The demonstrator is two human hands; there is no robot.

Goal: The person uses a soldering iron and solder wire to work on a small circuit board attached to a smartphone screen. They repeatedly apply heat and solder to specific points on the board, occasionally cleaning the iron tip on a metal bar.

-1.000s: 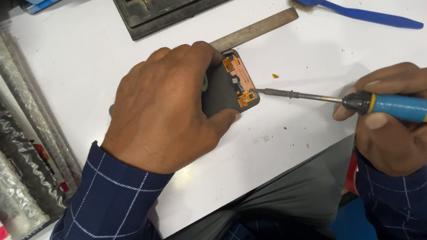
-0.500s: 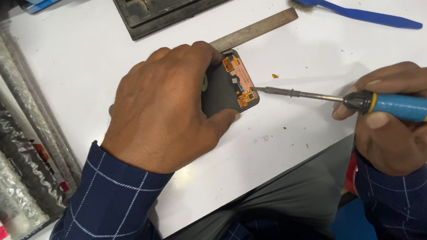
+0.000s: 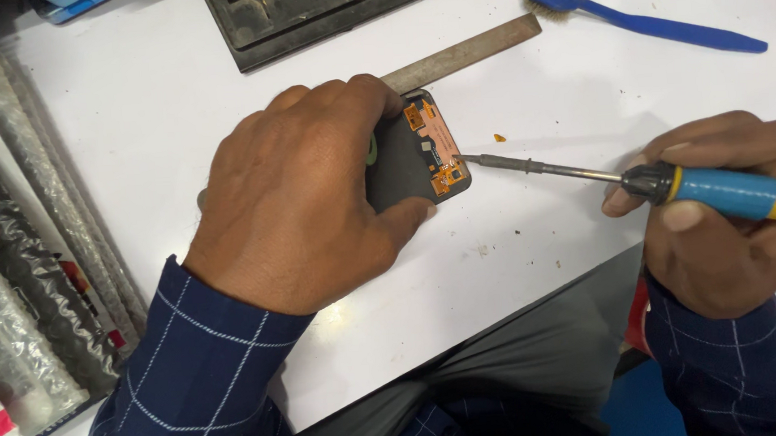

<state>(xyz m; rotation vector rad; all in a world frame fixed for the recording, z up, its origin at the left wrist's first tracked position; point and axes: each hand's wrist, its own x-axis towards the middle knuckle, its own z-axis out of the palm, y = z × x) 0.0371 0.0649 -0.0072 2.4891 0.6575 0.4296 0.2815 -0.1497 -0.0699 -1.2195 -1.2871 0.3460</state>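
My left hand (image 3: 306, 192) presses down on a small dark phone part (image 3: 407, 163) lying on the white table (image 3: 578, 99), covering most of it. An orange flex circuit (image 3: 437, 143) shows at the part's right end. In my right hand (image 3: 724, 215) is a soldering iron with a blue and yellow handle (image 3: 746, 194). Its metal tip (image 3: 461, 159) touches the right edge of the orange circuit.
A flat metal ruler (image 3: 463, 53) lies just behind the part. Farther back sit a black moulded tray (image 3: 304, 12) and a blue brush (image 3: 654, 22). Foil-wrapped strips (image 3: 21, 231) fill a box at the left. A tiny orange scrap (image 3: 498, 138) lies near the tip.
The soldering iron's tip has moved a little left, from just off the part onto the edge of the orange circuit. My left hand has stayed put.
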